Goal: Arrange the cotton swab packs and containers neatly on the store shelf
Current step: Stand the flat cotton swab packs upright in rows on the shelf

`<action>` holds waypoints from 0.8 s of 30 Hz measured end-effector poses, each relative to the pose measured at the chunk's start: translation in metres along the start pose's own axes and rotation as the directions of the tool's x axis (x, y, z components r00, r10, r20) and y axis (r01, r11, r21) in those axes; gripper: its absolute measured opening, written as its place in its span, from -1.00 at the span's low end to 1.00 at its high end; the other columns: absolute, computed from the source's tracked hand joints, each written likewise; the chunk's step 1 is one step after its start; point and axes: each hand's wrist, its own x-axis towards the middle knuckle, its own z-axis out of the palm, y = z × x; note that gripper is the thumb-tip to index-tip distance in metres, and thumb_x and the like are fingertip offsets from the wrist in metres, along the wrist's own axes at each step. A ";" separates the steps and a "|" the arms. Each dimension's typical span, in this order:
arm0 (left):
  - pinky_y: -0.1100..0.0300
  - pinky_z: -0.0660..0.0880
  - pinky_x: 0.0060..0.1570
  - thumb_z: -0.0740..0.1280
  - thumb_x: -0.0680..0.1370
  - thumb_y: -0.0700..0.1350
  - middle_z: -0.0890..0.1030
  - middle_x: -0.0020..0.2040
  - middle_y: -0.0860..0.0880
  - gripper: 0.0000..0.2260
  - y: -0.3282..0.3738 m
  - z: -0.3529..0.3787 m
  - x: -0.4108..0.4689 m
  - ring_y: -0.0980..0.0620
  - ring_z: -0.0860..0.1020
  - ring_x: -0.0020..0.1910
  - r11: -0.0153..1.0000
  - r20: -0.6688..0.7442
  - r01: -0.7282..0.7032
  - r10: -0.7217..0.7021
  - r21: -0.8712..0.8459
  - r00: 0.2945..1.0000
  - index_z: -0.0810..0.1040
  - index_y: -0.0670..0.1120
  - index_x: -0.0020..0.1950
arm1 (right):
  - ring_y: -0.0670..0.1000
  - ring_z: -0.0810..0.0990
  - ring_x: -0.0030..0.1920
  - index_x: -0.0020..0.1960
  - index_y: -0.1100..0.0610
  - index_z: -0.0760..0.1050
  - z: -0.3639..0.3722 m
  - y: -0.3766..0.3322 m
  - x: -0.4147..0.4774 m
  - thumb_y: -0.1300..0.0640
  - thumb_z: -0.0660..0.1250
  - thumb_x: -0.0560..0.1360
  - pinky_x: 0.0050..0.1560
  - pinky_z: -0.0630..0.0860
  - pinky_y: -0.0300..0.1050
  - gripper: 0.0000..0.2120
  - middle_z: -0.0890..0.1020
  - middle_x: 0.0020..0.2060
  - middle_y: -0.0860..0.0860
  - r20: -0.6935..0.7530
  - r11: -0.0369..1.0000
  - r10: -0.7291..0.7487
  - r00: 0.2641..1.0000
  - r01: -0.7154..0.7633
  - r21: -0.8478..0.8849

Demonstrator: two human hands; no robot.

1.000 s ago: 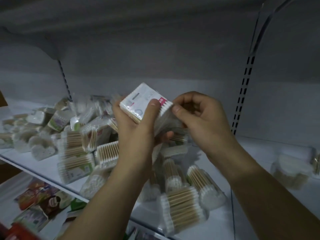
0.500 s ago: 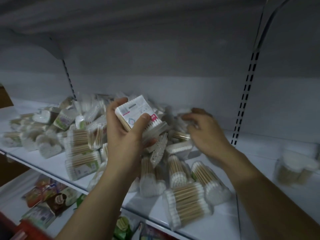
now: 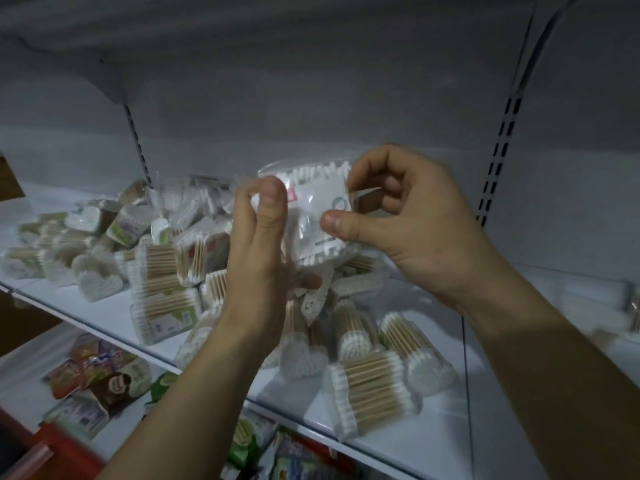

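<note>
Both hands are working on one item. The left hand [image 3: 258,244] is pinching the left edge of a cotton swab pack [image 3: 313,209] between thumb and fingertips. The right hand [image 3: 408,223] is gripping the pack's right side, its thumb pressing on the labelled front face and its fingers curling behind. The pack (clear wrap, white label, small red mark near the left edge) is being held in the air above the stock, in front of the grey back panel, touching nothing on the shelf. The hands are sitting close together with only the pack between them.

Below them, the white shelf [image 3: 433,441] is carrying a loose pile of swab packs [image 3: 166,271], lying at mixed angles and overlapping. A flat pack of wooden-stick swabs [image 3: 374,389] is lying nearest the front edge. Just beside it, a heart-shaped container [image 3: 301,358] is showing its heart face to the camera.

Blurred containers [image 3: 623,306] are standing well apart at the far right; their contents cannot be determined. A slotted upright [image 3: 498,157] is running up the back panel to the right of the right hand. The lower shelf [image 3: 20,375] is holding coloured snack packets [image 3: 100,375].
</note>
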 end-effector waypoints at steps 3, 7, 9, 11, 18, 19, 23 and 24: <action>0.16 0.49 -0.38 0.44 0.48 0.13 0.64 0.01 -0.03 -0.63 -0.002 -0.002 0.001 0.00 0.65 -0.11 0.999 -0.013 0.011 -0.011 0.043 1.000 0.46 0.02 0.18 | 0.05 0.69 -0.06 0.04 0.13 0.58 -0.008 0.005 -0.001 0.19 0.50 0.48 -0.05 0.68 -0.09 -0.83 0.67 -0.03 0.00 0.085 0.998 0.042 0.995 -0.038 -0.049; 0.22 0.44 -0.46 0.46 0.56 -0.04 0.63 -0.06 -0.01 -0.75 -0.003 -0.007 0.004 0.06 0.61 -0.23 1.000 -0.110 0.009 -0.011 -0.017 0.994 0.46 0.03 0.15 | -0.12 0.65 0.03 0.06 -0.11 0.56 -0.026 0.050 -0.003 0.35 0.34 0.56 -0.05 0.60 -0.18 -0.66 0.67 0.02 -0.12 0.126 0.971 0.153 0.980 -0.125 -0.203; 0.25 0.47 -0.43 0.42 0.59 -0.07 0.63 -0.04 -0.03 -0.78 -0.005 -0.011 0.006 0.03 0.63 -0.19 1.000 -0.134 -0.020 0.017 -0.021 0.991 0.45 0.02 0.17 | -0.19 0.59 0.08 0.04 -0.22 0.53 -0.031 0.073 -0.008 0.33 0.42 0.48 -0.04 0.49 -0.31 -0.57 0.62 0.06 -0.24 0.243 0.852 0.262 0.934 -0.106 -0.513; 0.20 0.50 -0.34 0.45 0.56 -0.02 0.63 0.01 -0.06 -0.76 -0.008 -0.012 0.007 -0.03 0.63 -0.11 0.999 -0.127 -0.052 0.052 0.004 0.990 0.47 0.06 0.15 | -0.19 0.59 0.09 0.10 -0.14 0.59 -0.031 0.091 -0.013 0.18 0.53 0.44 0.04 0.53 -0.24 -0.68 0.64 0.07 -0.22 0.319 0.807 0.335 0.887 -0.095 -0.583; 0.04 0.55 -0.30 0.45 0.51 0.04 0.62 0.01 -0.06 -0.77 -0.007 -0.002 0.003 -0.13 0.64 -0.06 0.989 -0.114 -0.144 0.147 0.030 0.983 0.45 0.11 0.08 | -0.06 0.63 0.04 0.22 0.01 0.58 -0.040 0.104 -0.005 0.10 0.41 0.56 0.07 0.52 -0.11 -0.76 0.65 0.05 -0.10 0.000 0.910 0.240 0.971 -0.225 -0.349; -0.01 0.57 -0.30 0.45 0.51 0.03 0.62 0.00 -0.04 -0.76 -0.006 0.001 0.002 -0.13 0.64 -0.05 0.988 -0.116 -0.153 0.153 0.012 0.981 0.45 0.11 0.10 | -0.03 0.65 0.02 0.24 0.04 0.57 -0.045 0.097 -0.004 0.11 0.38 0.58 0.06 0.57 -0.05 -0.76 0.66 0.05 -0.06 -0.040 0.928 0.243 0.969 -0.245 -0.282; 0.09 0.54 -0.38 0.45 0.50 0.03 0.62 -0.02 -0.01 -0.72 -0.001 0.026 -0.004 -0.10 0.63 -0.09 0.980 -0.100 -0.187 0.180 -0.070 0.979 0.44 0.06 0.14 | 0.00 0.69 -0.13 0.17 0.07 0.56 -0.075 0.055 -0.013 0.32 0.34 0.59 -0.22 0.66 -0.08 -0.77 0.66 0.02 0.03 -0.183 0.957 0.280 0.942 -0.289 -0.026; 0.11 0.52 -0.38 0.44 0.51 0.02 0.62 -0.03 0.00 -0.73 -0.001 0.034 -0.006 -0.08 0.62 -0.10 0.977 -0.092 -0.190 0.182 -0.093 0.979 0.44 0.05 0.14 | 0.00 0.71 -0.15 0.16 0.08 0.57 -0.086 0.044 -0.020 0.35 0.35 0.57 -0.25 0.65 -0.10 -0.75 0.66 0.03 0.05 -0.214 0.954 0.298 0.930 -0.297 0.038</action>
